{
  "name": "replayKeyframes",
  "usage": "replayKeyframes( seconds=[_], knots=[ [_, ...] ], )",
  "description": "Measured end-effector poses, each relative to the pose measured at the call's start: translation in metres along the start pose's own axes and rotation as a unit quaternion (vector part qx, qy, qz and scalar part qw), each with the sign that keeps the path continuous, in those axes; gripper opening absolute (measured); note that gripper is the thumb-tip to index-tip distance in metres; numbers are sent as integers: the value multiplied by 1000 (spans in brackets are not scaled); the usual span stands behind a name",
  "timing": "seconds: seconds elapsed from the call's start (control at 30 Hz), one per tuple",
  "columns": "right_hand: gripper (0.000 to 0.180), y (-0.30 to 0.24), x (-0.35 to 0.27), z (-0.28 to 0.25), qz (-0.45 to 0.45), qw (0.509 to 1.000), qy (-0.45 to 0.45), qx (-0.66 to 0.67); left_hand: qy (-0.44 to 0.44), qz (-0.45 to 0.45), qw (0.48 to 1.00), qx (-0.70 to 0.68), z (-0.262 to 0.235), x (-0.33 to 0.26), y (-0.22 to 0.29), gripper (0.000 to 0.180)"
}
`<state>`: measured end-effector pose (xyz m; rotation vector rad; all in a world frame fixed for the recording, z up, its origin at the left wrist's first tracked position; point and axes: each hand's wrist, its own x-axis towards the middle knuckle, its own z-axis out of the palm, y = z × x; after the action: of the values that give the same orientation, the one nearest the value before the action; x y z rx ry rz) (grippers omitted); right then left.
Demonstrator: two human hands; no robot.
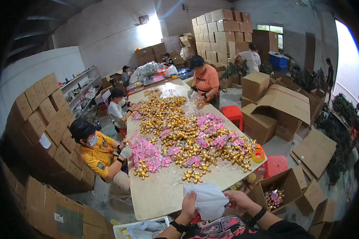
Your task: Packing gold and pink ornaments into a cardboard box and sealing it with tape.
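My left hand (188, 206) and my right hand (238, 199) both grip a crumpled white plastic bag (208, 199) just over the near edge of a long pale table (159, 195). Beyond the bag lies a big heap of gold bow-shaped ornaments (179, 131) mixed with small pink packets (145, 153). Two gold bows (192, 176) sit closest to my hands.
Three co-workers sit or stand along the table: one in yellow (97, 153) at left, one in white (116, 107), one in orange (205, 79). An open carton with gold pieces (274, 197) stands at my right. Red stools (276, 164), tape rolls (258, 154) and stacked cartons (44, 119) surround the table.
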<state>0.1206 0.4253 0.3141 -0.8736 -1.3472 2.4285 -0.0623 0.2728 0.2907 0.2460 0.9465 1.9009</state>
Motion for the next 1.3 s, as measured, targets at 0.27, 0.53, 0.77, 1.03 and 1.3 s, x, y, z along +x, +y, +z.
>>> replayKeyframes(
  seconds=[0.27, 0.53, 0.77, 1.03, 1.3],
  knots=[
    [30, 5, 3, 11, 5, 997, -41, -71, -99, 22, 986, 133, -11, 4, -13, 37],
    [15, 9, 1, 3, -159, 986, 52, 24, -10, -63, 994, 93, -9, 8, -26, 33],
    [11, 14, -4, -1, -209, 975, 57, -54, 70, 30, 995, 62, -9, 13, -26, 31],
    [21, 1, -14, 11, -78, 985, -21, -154, 70, 41, 997, 15, -5, 11, -22, 35],
    [23, 17, -2, 4, -164, 977, 85, -103, 91, -9, 984, 154, -11, 13, -30, 34]
  ],
)
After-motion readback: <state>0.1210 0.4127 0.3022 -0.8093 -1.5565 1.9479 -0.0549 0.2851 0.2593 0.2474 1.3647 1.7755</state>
